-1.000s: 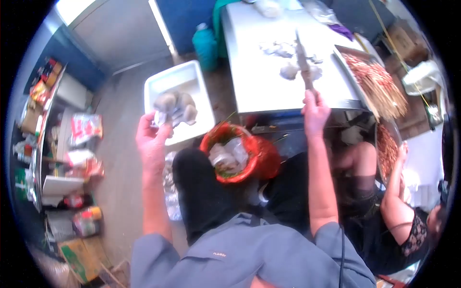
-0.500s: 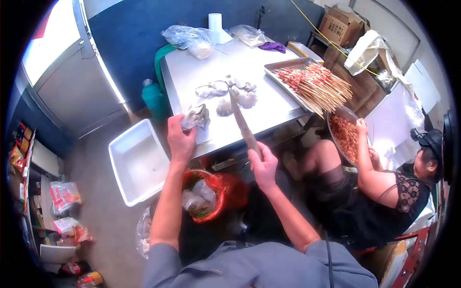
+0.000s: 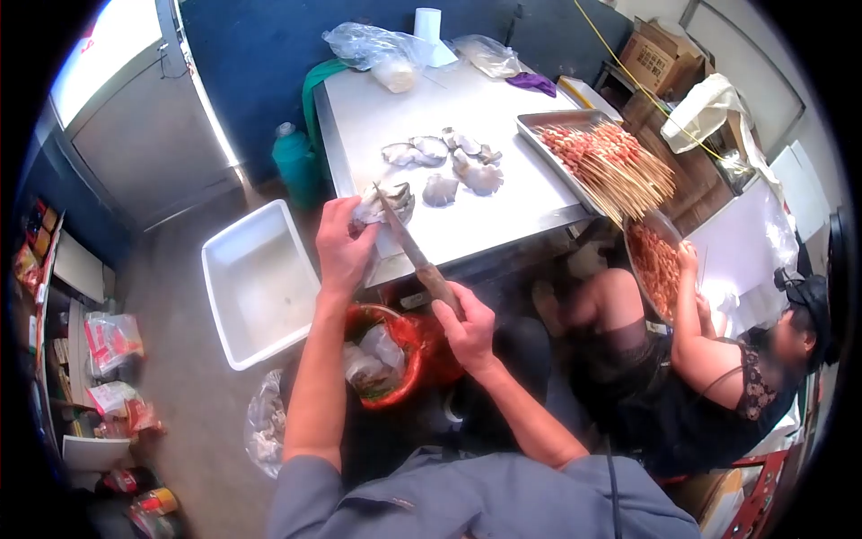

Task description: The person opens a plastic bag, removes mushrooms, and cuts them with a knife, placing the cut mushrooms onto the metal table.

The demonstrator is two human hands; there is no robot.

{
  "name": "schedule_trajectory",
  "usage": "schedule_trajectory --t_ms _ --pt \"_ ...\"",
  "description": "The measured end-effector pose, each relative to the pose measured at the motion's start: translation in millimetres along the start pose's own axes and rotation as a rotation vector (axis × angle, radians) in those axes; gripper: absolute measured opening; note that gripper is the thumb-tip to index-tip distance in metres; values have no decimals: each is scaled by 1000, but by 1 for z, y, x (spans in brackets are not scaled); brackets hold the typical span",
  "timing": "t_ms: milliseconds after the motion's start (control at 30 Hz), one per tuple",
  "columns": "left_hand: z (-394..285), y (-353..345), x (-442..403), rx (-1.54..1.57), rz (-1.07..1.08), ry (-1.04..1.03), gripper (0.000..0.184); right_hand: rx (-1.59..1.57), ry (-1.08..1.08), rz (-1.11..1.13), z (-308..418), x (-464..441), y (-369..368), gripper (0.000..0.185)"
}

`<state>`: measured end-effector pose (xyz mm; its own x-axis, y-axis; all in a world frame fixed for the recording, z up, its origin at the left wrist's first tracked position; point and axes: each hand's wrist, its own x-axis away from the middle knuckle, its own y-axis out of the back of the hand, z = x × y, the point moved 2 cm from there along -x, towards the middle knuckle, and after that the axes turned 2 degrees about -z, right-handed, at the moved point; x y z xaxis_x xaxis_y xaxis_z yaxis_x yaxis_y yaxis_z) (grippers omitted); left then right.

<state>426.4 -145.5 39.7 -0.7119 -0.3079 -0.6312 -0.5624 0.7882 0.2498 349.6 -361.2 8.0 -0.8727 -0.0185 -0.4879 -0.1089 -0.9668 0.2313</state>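
At the table [image 3: 359, 108]: I see knife [image 3: 406, 238] swung to piece [image 3: 401, 198]; cutting seems under way.
Left hand [image 3: 343, 247]: pinching piece.
Right hand [image 3: 469, 331]: gripping knife.

The left fingers [image 3: 336, 216] partly hide the pale piece [image 3: 401, 198], the right fingers [image 3: 470, 313] the knife handle [image 3: 436, 282].

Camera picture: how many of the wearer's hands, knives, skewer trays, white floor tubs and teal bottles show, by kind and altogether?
Left hand and right hand: 2
Knife: 1
Tray: 1
Tub: 1
Bottle: 1
Total: 6
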Motion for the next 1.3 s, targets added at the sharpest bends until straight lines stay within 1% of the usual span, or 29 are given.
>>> schedule_trajectory --t_ms 67,167,200,267,400,467,533,600,767,933,1067,1133,1300 --pt "3 -1 1 -16 -4 -40 43 14 -26 15 -4 -1 -3 29" --pt "11 -2 0 13 -3 -11 45 44 -82 38 -8 -4 -7 29" --pt "10 -1 0 11 -8 -8 45 57 -71 41 -6 -4 -7 30" --pt "8 -1 0 29 -15 82 41 70 -60 49 -4 -5 -8 31" --pt "11 -4 0 60 -11 122 38 133 25 59 1 -8 -9 37" --pt "9 -4 -2 22 -94 -77 37 174 53 73 3 -11 -9 40" --pt "9 -4 -3 11 -101 -88 36 245 45 136 5 -13 -9 41" --pt "9 -3 -4 -1 -110 -103 34 267 48 138 9 -14 -10 41" --pt "10 -2 -6 36 -76 -33 26 313 48 148 25 -24 -13 41" --pt "16 -2 -6 30 -93 -18 25 441 45 192 32 -31 -19 40" --pt "17 -3 -8 35 -88 9 23 466 52 200 26 -38 -27 41" --pt "16 -3 -7 37 -82 35 22 484 176 166 25 -45 -33 44" --pt "17 -4 -7 16 -76 48 21 546 142 228 31 -65 -44 43"
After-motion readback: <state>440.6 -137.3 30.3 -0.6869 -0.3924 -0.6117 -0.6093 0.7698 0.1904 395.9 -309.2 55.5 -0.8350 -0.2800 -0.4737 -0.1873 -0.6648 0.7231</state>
